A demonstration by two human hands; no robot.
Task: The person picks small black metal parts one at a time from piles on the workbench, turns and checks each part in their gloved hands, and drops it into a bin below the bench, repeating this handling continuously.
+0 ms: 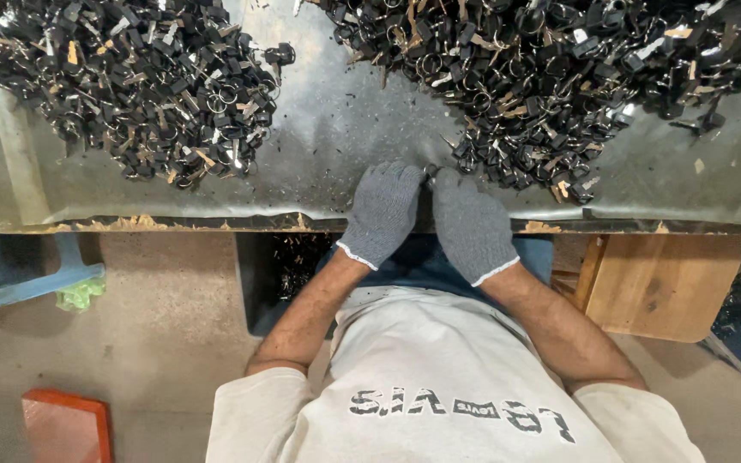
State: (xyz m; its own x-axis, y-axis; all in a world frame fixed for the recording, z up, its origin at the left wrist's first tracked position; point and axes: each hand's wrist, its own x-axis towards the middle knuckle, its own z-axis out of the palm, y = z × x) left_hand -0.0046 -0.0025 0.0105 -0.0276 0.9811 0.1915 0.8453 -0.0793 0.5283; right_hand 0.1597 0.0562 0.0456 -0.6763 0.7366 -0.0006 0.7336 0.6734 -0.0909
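Both of the person's hands wear grey knit gloves and meet at the near edge of the metal-topped workbench, the left hand and the right hand pressed knuckle to knuckle with fingertips curled narrowly inward onto a small metal piece pinched between them; only a glint of it shows, so its exact form cannot be told, though it looks like one of the ring-and-strap parts lying about. The fingers of both hands are closed tight around that piece rather than spread. Just beyond the right hand, almost touching its fingertips, spreads the right heap of black straps and split rings; a second, left heap lies well apart across a bare strip of bench strewn with small black scraps. Judging from the grip, the work in hand is fine fitting on one part, and it would go best with the piece kept low over the bench and steadied by both thumbs, since thick gloves dull the feel and a slipped ring would vanish among the loose parts. Below the bench edge a wooden stool stands to the person's right, a blue object and an orange tray rest on the floor to the left
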